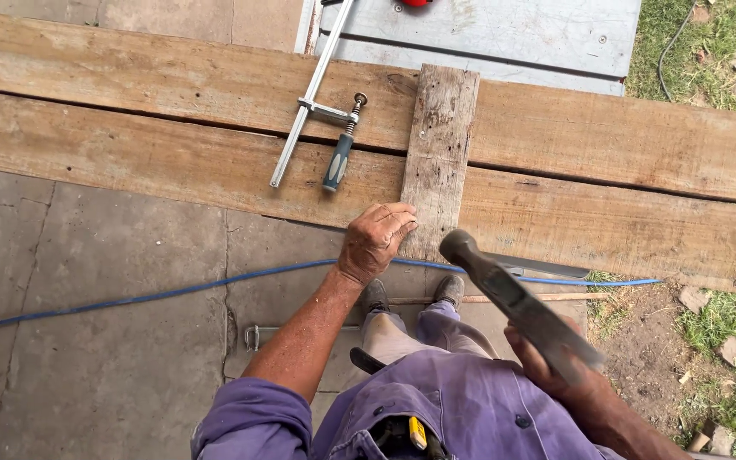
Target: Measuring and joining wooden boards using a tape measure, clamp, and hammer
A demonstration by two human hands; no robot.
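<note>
Fingertips of the left hand [376, 240], curled on the short crosspiece [437, 158], hide whatever they pinch. Right hand [555, 370] grips one blurred hammer [517, 305], raised near it. Two long planks [155, 153] lie beneath; one clamp [321, 106] rests there.

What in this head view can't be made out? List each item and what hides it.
- Hammer head: motion-blurred.
- Right hand grip: partly hidden behind the hammer.
- Any nail under the left hand: fingers cover it.
- Clamp top: cut off by the top edge.
- Red object: mostly cut off by the top edge.
</note>
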